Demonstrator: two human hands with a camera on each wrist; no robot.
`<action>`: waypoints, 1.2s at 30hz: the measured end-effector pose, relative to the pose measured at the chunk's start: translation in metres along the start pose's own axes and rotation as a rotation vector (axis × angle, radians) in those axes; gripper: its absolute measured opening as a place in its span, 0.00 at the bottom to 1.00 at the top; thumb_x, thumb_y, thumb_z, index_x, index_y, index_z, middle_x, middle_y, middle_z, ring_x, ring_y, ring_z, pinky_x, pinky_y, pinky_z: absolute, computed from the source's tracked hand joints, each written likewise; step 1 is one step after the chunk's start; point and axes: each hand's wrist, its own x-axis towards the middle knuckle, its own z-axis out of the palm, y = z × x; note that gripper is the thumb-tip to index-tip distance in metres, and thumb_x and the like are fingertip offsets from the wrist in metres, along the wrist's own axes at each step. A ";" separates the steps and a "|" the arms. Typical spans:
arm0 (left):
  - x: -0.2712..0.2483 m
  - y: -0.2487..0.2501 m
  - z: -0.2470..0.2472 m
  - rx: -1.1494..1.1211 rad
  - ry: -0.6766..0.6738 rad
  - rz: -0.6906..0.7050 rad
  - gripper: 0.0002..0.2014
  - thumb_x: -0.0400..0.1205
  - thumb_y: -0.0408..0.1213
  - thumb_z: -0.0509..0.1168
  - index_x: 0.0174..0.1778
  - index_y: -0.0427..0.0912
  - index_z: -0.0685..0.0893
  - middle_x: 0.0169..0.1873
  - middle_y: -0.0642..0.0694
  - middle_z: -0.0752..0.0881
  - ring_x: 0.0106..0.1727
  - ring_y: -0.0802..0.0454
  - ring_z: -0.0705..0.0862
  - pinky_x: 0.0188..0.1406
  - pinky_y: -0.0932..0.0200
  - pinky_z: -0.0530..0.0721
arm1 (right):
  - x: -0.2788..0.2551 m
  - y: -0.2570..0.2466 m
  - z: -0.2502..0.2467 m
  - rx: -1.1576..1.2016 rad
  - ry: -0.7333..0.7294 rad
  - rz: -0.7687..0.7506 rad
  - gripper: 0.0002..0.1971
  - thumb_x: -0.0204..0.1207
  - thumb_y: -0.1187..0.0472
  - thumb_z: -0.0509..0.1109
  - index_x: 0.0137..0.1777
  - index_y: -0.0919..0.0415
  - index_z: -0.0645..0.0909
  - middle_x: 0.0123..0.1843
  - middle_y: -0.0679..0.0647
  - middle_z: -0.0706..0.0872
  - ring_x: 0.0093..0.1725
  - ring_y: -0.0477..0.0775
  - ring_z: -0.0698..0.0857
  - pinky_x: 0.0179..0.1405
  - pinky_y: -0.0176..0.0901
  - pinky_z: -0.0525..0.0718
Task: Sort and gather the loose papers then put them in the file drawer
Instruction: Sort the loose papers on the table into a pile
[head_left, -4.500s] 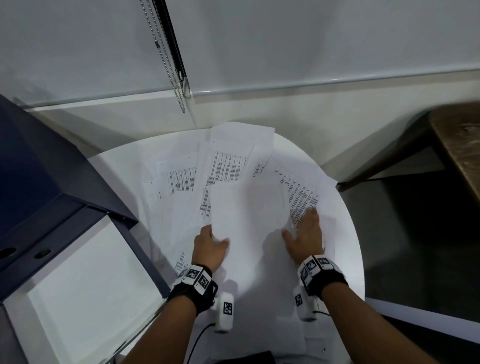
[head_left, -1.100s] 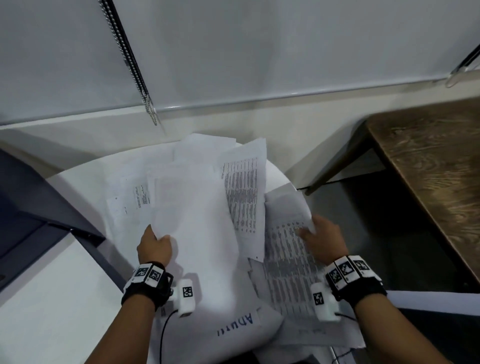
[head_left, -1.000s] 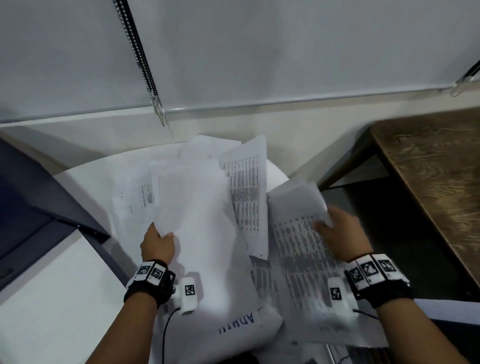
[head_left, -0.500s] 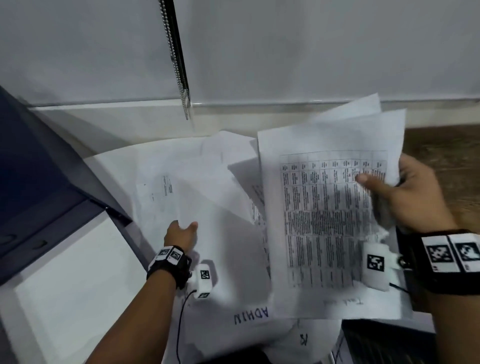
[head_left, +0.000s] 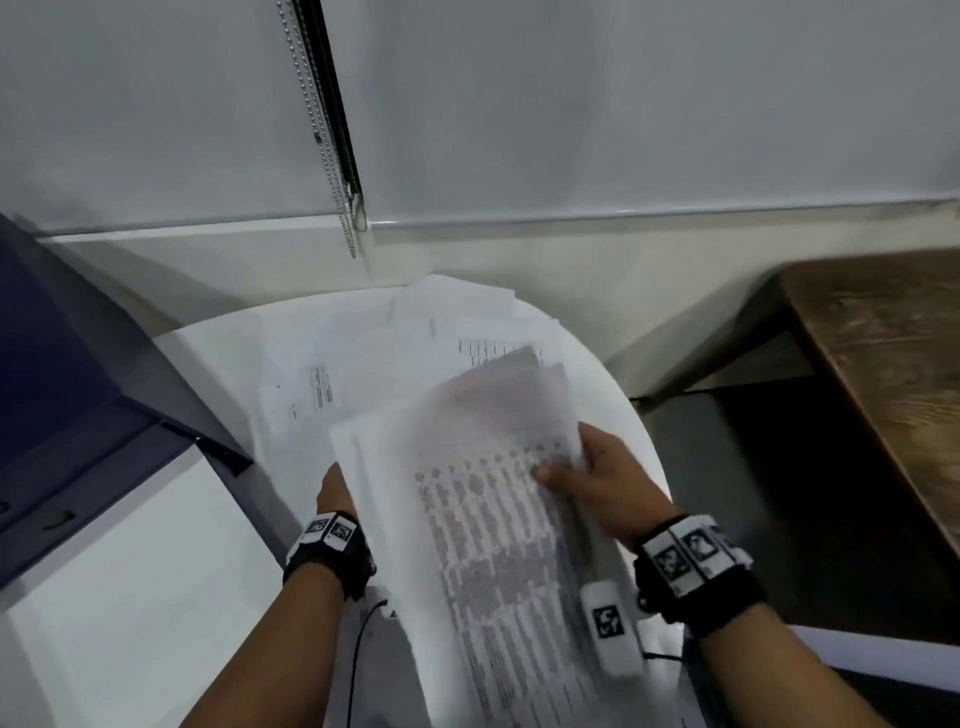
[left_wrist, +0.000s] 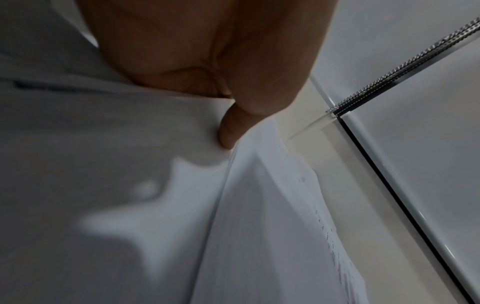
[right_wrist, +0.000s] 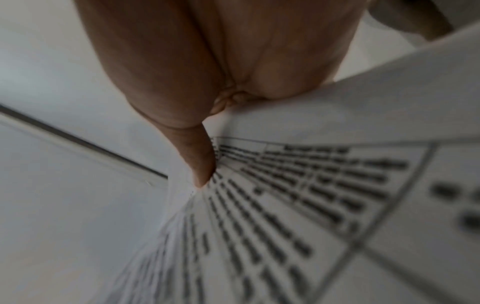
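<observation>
A sheaf of printed papers is pinched by the right hand above the round white counter; its left edge is gripped by the left hand. Table print is blurred, unreadable.

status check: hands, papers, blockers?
Right hand pinches printed white paper sheets. Left hand grips their left edge. More loose sheets on round white table.

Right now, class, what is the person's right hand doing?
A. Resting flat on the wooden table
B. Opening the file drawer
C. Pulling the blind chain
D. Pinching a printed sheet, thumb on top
D: the right hand pinches the printed sheet, its thumb pressed on the rows of text.
</observation>
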 end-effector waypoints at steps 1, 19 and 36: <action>0.001 0.001 -0.001 -0.068 -0.007 -0.019 0.21 0.90 0.31 0.53 0.78 0.25 0.67 0.78 0.28 0.69 0.76 0.28 0.70 0.77 0.42 0.67 | 0.004 0.021 0.013 -0.072 -0.021 0.059 0.10 0.73 0.65 0.77 0.53 0.59 0.84 0.45 0.53 0.93 0.43 0.51 0.91 0.47 0.52 0.90; -0.019 0.034 -0.035 -0.045 0.340 0.176 0.20 0.84 0.35 0.58 0.74 0.43 0.72 0.63 0.35 0.84 0.61 0.32 0.82 0.59 0.47 0.80 | 0.049 0.111 0.009 -0.196 0.341 0.329 0.12 0.76 0.62 0.74 0.52 0.70 0.80 0.41 0.57 0.83 0.41 0.58 0.82 0.31 0.39 0.76; -0.040 0.028 0.002 0.079 -0.020 0.231 0.40 0.78 0.34 0.74 0.81 0.38 0.58 0.75 0.33 0.74 0.73 0.35 0.75 0.67 0.49 0.75 | 0.054 0.120 0.087 -0.246 0.190 0.368 0.08 0.80 0.58 0.69 0.45 0.62 0.75 0.39 0.53 0.82 0.35 0.52 0.80 0.26 0.36 0.74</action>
